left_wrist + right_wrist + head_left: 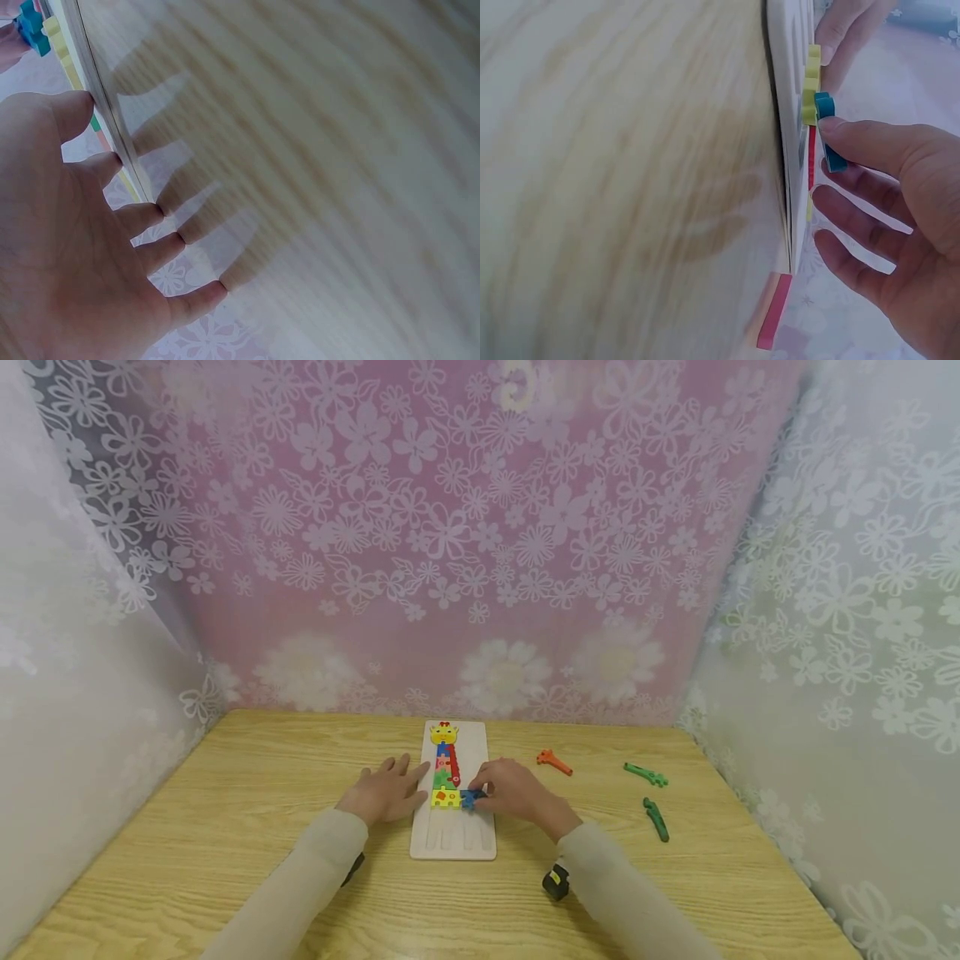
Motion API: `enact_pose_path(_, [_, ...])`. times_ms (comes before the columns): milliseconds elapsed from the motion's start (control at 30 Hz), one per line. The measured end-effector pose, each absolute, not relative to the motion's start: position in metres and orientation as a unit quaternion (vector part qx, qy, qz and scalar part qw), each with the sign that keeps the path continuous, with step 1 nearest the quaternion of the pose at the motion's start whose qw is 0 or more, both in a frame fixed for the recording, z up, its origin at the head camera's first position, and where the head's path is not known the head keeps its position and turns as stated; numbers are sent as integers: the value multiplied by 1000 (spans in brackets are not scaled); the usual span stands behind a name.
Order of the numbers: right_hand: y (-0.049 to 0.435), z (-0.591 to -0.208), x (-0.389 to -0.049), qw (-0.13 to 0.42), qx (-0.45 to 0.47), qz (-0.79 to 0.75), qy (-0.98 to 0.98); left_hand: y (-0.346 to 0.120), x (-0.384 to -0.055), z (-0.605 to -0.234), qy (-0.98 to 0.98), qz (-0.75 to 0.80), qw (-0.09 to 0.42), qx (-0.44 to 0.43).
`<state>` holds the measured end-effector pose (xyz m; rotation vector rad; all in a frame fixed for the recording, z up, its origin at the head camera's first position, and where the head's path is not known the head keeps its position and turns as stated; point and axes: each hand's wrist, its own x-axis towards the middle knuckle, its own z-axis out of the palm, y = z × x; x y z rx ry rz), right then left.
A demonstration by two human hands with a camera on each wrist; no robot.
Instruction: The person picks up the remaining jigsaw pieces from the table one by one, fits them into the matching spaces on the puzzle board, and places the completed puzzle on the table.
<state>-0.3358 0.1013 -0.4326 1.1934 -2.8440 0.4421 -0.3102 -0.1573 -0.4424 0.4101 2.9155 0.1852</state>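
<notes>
A pale wooden puzzle board (450, 847) lies on the table with a giraffe puzzle partly laid in it. The giraffe's yellow head piece (443, 734) is at the far end, with blue, pink and green neck pieces (442, 774) below it and a red strip (454, 767) alongside. Nearer is a yellow body piece (446, 799). My right hand (517, 789) pinches a blue puzzle piece (832, 142) between thumb and finger, tilted beside the yellow piece. Spread fingers of my left hand (384, 792) rest on the table, thumb at the board's left edge.
To the right of the board lie an orange piece (555, 762), a light green piece (647, 774) and a dark green piece (656, 820). Flower-patterned curtains (465, 568) enclose the wooden table (300, 768) at the back and both sides.
</notes>
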Motion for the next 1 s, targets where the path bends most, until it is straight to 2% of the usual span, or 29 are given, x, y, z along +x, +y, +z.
enact_pose_path(533, [95, -439, -337, 16, 355, 127, -926, -157, -310, -443, 984, 64, 98, 138])
enact_pose_path(1000, [95, -439, -339, -25, 369, 174, -913, -156, -311, -443, 984, 57, 100, 136])
